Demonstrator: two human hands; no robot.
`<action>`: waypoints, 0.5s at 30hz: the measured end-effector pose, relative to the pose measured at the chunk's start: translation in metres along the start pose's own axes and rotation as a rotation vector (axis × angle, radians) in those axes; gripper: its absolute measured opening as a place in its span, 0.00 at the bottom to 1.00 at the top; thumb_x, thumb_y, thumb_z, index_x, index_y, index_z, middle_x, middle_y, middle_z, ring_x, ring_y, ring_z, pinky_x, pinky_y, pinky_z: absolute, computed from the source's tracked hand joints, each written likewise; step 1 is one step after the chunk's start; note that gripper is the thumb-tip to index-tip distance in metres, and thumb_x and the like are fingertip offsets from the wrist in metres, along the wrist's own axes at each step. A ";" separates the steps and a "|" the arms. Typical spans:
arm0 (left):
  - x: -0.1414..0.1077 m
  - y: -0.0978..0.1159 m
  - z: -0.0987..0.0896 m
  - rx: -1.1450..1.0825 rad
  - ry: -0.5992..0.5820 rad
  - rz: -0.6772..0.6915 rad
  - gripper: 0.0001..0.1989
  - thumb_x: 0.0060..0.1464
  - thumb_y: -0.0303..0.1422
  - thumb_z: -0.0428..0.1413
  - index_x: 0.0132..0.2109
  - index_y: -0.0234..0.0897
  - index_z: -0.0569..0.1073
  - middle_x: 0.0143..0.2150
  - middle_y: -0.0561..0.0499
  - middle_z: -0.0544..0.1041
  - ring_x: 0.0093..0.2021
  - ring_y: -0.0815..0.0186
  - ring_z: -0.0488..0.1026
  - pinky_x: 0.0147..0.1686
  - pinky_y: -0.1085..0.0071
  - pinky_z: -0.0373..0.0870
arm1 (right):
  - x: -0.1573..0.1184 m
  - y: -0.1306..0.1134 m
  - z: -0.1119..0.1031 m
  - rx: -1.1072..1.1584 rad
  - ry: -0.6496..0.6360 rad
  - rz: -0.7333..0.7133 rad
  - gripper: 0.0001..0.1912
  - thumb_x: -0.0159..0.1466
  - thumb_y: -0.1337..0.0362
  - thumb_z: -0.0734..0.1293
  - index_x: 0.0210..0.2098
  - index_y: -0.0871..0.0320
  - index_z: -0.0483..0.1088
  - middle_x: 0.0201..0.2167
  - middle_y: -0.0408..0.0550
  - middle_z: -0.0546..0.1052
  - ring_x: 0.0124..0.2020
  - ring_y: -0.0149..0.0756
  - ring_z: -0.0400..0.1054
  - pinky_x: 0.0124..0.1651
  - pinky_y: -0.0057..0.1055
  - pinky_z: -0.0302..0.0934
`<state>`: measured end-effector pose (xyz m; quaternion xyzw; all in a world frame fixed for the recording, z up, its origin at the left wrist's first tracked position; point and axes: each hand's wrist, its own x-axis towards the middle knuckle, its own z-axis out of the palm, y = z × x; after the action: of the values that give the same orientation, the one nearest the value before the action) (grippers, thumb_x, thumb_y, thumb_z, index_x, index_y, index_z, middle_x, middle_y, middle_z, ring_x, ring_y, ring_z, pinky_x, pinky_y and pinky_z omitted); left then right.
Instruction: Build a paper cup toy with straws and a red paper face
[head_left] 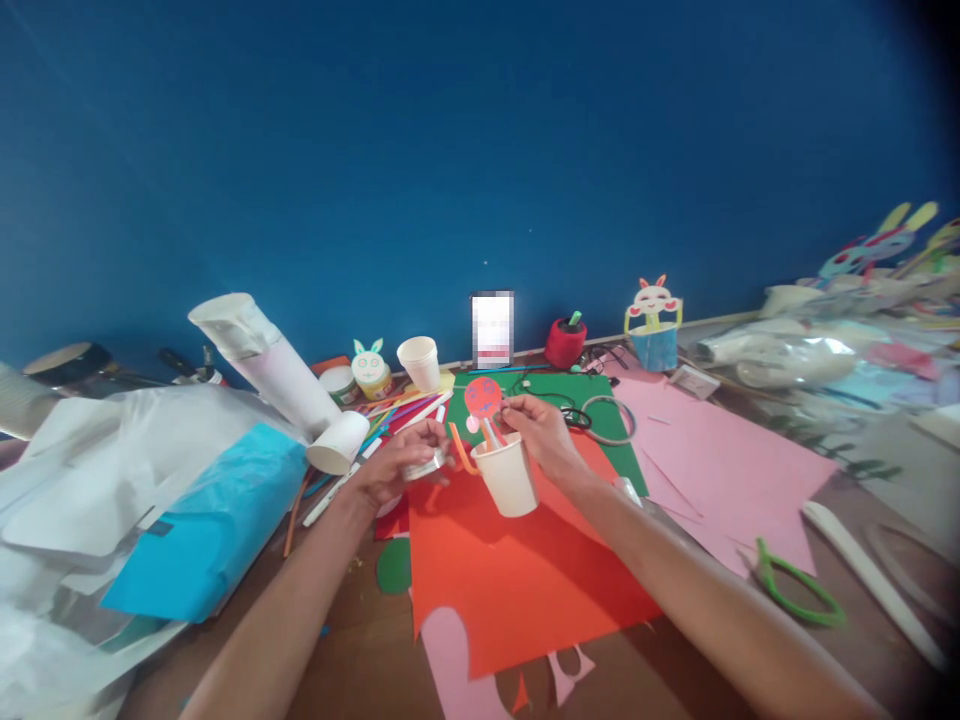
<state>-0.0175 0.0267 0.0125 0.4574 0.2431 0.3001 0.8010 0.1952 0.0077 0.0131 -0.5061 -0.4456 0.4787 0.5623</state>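
A white paper cup [508, 480] stands over the orange-red paper sheet [525, 590] in the middle. From its mouth rises a red disc [482, 398] with blue marks, and an orange strip [460, 448] bends out at its left side. My right hand [541, 432] is closed at the disc's right edge, its fingertips pinched just above the cup's rim. Left of the cup, my left hand [409, 460] has its fingers curled round a small whitish roll [426, 466], which looks like tape.
White cups [338, 443], pens and a rabbit-faced jar [372, 370] lie left. Behind are a bright screen [493, 330] and a red pot [565, 343]. Pink paper [720, 450], a green pipe-cleaner loop [799, 590] and a blue cup with a rabbit figure [654, 345] are right.
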 end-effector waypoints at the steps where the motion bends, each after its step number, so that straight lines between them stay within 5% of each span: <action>1: 0.001 -0.001 0.001 -0.015 0.011 0.000 0.13 0.42 0.26 0.56 0.38 0.35 0.66 0.33 0.51 0.69 0.34 0.64 0.71 0.30 0.68 0.71 | 0.000 -0.003 0.000 -0.014 -0.002 0.006 0.04 0.50 0.66 0.63 0.24 0.61 0.67 0.22 0.42 0.71 0.24 0.28 0.64 0.28 0.25 0.56; 15: 0.003 0.001 0.016 0.153 0.238 -0.081 0.18 0.37 0.20 0.48 0.40 0.32 0.68 0.29 0.50 0.73 0.29 0.68 0.72 0.27 0.76 0.65 | 0.001 0.002 0.002 -0.060 -0.042 0.041 0.06 0.50 0.65 0.63 0.27 0.60 0.68 0.22 0.41 0.71 0.23 0.29 0.66 0.25 0.24 0.57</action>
<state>-0.0048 0.0201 0.0210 0.4681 0.3768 0.3003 0.7408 0.1934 0.0089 0.0112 -0.5216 -0.4609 0.4870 0.5275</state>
